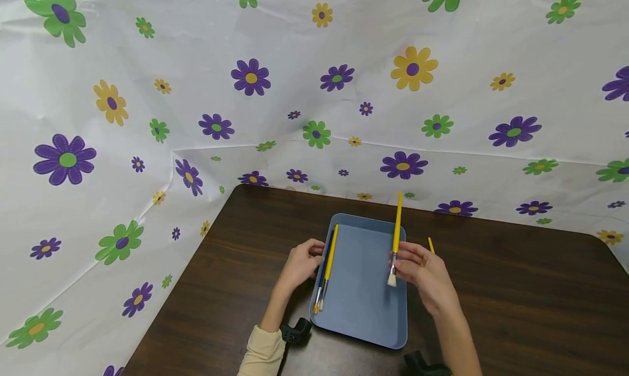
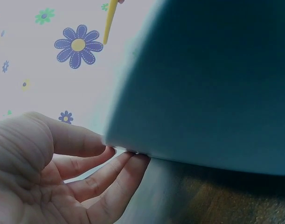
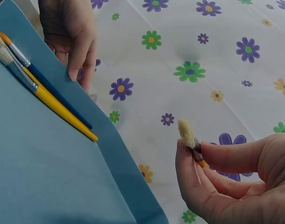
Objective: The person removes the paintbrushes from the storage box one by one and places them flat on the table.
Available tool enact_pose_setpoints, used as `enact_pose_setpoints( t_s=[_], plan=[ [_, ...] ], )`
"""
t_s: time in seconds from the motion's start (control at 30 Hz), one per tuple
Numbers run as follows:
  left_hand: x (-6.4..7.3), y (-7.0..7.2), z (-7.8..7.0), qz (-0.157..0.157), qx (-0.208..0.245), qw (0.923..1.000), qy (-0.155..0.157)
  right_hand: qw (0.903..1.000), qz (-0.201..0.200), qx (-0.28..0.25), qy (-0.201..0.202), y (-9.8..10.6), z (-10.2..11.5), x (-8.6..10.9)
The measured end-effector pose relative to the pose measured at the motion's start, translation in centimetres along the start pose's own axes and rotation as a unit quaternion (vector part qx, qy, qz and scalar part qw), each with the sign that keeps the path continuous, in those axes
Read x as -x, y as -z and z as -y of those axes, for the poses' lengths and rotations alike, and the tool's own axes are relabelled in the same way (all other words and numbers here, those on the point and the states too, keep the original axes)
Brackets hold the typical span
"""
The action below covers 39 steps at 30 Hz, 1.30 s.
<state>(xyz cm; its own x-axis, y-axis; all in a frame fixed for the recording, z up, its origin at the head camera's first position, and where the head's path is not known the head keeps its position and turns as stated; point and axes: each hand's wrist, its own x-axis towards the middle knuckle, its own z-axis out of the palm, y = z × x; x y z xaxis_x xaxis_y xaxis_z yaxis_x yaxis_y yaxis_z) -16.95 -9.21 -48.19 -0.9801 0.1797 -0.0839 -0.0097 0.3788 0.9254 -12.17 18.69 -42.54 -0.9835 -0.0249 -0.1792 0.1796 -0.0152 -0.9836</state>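
A yellow-handled paintbrush (image 1: 397, 228) stands nearly upright over the right side of a blue-grey tray (image 1: 363, 310), its pale bristles downward. My right hand (image 1: 428, 275) pinches it low, at the metal collar, between thumb and fingers, as the right wrist view also shows. At the tray's left side my left hand (image 1: 300, 264) grips the rim, thumb above and fingertips against the outside in the left wrist view. Along the tray's left wall lie another yellow paintbrush (image 3: 63, 112) and a dark blue paintbrush (image 3: 58, 93), side by side, bristles toward the near end.
Right of the tray, a yellow handle tip (image 1: 431, 245) shows past my right hand; the rest of it is hidden. The brown table (image 1: 530, 288) extends to the right. A white flower-print sheet (image 1: 295, 37) hangs behind and to the left.
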Motion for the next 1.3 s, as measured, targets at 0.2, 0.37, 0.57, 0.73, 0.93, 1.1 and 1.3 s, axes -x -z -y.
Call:
enact_pose_setpoints(
  t_s=[0.2,0.37,0.57,0.73,0.93,1.1,1.3],
  plan=[
    [-0.1,0.1,0.0,-0.001,0.002,1.0,-0.002,1.0,-0.005,0.002,0.0,0.5,0.1,0.0],
    [-0.1,0.1,0.0,0.0,0.002,1.0,-0.003,0.9999,-0.01,-0.013,-0.001,1.1,0.2,0.0],
    [-0.1,0.1,-0.1,-0.002,0.002,1.0,0.0,0.9994,-0.013,-0.03,0.009,1.9,0.2,0.1],
    [-0.1,0.1,-0.2,0.0,0.001,1.0,0.001,0.999,-0.022,-0.039,0.002,2.7,0.3,0.3],
    [0.0,0.1,-0.2,0.0,0.003,1.0,0.007,0.9991,-0.038,-0.017,-0.009,3.8,0.3,0.4],
    [0.0,0.0,-0.1,0.001,0.0,1.0,0.006,0.9986,-0.046,-0.02,-0.016,4.6,0.1,0.4],
    [0.0,-0.1,-0.1,0.001,-0.002,1.0,0.005,0.9988,-0.044,0.015,-0.018,5.6,-0.3,0.6]
  ],
)
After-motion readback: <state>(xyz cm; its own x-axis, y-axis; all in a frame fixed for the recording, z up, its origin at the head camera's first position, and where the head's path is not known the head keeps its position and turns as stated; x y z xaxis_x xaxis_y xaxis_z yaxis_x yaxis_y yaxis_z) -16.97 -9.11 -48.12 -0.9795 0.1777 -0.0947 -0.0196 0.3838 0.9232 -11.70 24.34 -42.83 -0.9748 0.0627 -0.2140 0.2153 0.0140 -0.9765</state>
